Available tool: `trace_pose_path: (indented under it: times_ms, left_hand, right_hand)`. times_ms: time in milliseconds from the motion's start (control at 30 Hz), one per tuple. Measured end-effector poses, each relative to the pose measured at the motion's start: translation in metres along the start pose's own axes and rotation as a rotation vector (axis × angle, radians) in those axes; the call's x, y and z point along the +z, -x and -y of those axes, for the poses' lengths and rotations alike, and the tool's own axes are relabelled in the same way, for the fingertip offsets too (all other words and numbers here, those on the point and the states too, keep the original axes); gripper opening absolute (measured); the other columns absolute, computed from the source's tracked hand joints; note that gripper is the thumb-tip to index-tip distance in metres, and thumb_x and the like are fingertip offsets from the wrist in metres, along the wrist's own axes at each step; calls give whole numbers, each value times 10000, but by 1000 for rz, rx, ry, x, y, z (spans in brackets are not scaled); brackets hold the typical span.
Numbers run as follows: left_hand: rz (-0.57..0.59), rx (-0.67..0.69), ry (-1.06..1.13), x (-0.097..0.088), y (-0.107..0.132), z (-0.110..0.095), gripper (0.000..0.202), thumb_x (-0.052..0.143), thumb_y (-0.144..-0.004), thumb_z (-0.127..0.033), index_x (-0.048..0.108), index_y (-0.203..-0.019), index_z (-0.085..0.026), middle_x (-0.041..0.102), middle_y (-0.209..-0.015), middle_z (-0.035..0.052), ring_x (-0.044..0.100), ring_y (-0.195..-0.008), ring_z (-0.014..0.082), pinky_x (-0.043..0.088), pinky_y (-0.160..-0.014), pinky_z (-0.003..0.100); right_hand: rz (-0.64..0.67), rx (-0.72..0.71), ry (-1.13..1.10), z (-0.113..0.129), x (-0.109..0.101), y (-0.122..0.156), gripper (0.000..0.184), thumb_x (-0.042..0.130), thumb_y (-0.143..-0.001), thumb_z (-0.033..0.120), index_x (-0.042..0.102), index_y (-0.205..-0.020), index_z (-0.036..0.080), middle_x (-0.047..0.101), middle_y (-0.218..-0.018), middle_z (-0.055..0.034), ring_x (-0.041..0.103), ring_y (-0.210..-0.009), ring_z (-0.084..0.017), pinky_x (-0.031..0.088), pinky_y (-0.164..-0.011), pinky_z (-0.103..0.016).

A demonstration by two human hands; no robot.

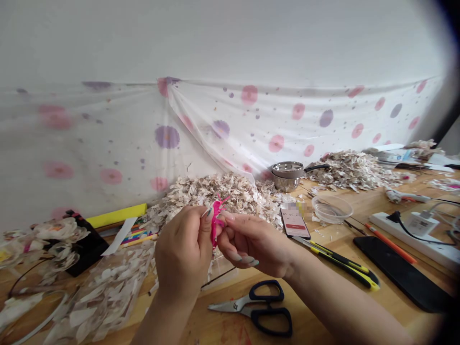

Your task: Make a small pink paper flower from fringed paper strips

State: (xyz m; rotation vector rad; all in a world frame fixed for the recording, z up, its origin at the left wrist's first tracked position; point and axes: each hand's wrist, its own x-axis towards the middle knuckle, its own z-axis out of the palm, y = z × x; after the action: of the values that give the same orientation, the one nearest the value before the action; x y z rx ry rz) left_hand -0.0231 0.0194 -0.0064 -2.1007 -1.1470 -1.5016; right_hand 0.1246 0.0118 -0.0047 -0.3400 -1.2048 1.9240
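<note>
Both hands meet in the middle of the view over a wooden table [323,306]. My left hand [185,251] is closed, pinching a small bright pink piece [216,214] between thumb and fingers. My right hand [251,242] is closed too, its fingertips pressed on the same pink piece from the right. Thin pink strands stick up above the fingers. Behind the hands lies a big heap of pale paper petals [215,191]. Black-handled scissors [257,306] lie shut on the table just below my right wrist.
A phone with a lit screen [294,221], a clear plastic dish [332,207], stacked steel bowls [287,175], yellow-black tools [341,263], a dark phone [402,273] and a power strip [417,230] lie to the right. A bag of petals [104,292] and paper flowers [53,235] sit left. Spotted cloth [215,129] hangs behind.
</note>
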Motion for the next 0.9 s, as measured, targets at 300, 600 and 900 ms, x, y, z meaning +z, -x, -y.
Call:
trace_pose_path:
  times_ms: [300, 600, 900]
  left_hand:
    - [147, -256, 248, -1, -4, -5, 335, 444, -933, -279, 373, -614, -205, 386, -566, -50, 384, -544, 119, 287, -544, 242]
    - [508, -710, 822, 14, 3, 27, 428, 543, -818, -596, 541, -707, -183, 475, -620, -47, 427, -622, 135, 311, -569, 231]
    - [774, -927, 1069, 2, 74, 46, 518, 714, -681, -586, 619, -964, -162, 678, -870, 55, 620, -814, 215, 469, -738, 308]
  right_hand:
    - [-263, -186, 405, -4, -2, -1, 343, 610, -851, 435, 527, -658, 164, 499, -492, 68, 352, -386, -36, 239, -368, -174]
    - [-280, -112, 713, -5, -19, 0, 371, 627, -807, 513, 586, -719, 154, 542, -545, 38, 429, -446, -58, 326, -434, -193]
    - [-83, 189, 742, -56, -43, 25, 283, 617, -822, 427, 553, -742, 164, 543, -605, 35, 455, -482, -63, 372, -484, -199]
